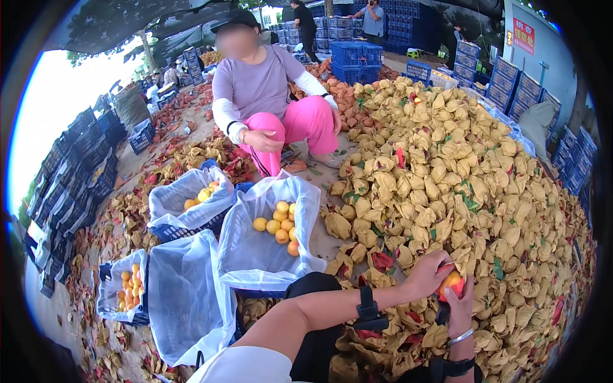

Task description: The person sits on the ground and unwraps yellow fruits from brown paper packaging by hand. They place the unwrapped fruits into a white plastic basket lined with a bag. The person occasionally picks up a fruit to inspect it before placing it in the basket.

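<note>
Just in front of the big pile of paper-bagged fruit (431, 158), both my hands meet at one yellow-orange fruit (451, 281), which looks like a peach. My right hand (460, 304) cups it from below and the right, thumb across its front. Fingers of my left hand (425, 275) pinch the torn paper bag (445, 271), tan outside and red inside, at the fruit's upper left. Red paper still surrounds part of the fruit. To the left, a liner-covered crate (268, 268) holds several bare fruits (282, 221).
Three more lined crates stand left: one bare inside (187, 297), two with fruit (191, 191) (122, 287). A person in pink trousers (306, 115) sits opposite. Discarded wrappers (119, 210) litter the ground. Stacked blue crates (76, 177) line the left side.
</note>
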Demonstrator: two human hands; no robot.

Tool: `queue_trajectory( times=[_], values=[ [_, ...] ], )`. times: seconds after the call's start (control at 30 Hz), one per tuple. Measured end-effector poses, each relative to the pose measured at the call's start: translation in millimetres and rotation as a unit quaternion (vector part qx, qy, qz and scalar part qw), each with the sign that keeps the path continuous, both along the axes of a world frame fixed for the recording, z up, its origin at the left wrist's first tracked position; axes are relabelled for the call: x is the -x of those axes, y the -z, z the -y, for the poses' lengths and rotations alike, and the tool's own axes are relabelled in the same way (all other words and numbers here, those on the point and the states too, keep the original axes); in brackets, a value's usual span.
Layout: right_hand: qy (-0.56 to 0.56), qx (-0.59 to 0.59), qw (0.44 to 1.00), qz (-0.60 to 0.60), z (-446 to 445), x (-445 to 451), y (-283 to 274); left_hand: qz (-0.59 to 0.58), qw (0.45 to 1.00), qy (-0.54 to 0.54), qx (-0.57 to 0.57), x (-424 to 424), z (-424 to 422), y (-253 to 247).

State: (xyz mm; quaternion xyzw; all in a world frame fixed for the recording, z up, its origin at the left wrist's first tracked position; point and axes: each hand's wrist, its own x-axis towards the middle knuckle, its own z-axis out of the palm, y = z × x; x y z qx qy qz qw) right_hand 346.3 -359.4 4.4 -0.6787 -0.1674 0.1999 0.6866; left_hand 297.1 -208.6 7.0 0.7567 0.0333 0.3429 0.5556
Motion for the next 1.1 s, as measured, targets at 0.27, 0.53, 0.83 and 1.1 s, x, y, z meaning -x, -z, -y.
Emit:
queue_trajectory(
  times=[0.27,0.53,0.83,1.1],
  values=[
    [-0.009,-0.124,0.987,-0.105,11,6,0,0.038,0.999,-0.011,0.014,-11,2,14],
    [-0.142,-0.039,0.986,0.080,-51,-5,-3,-0.094,0.974,-0.046,-0.203,8,-36,-10],
    [-0.328,0.060,0.937,0.107,-146,39,24,-0.015,0.901,-0.040,-0.431,118,-17,-62],
    [-0.384,0.110,0.908,0.123,-181,71,37,-0.126,0.911,0.006,-0.392,122,-45,-21]
  ],
)
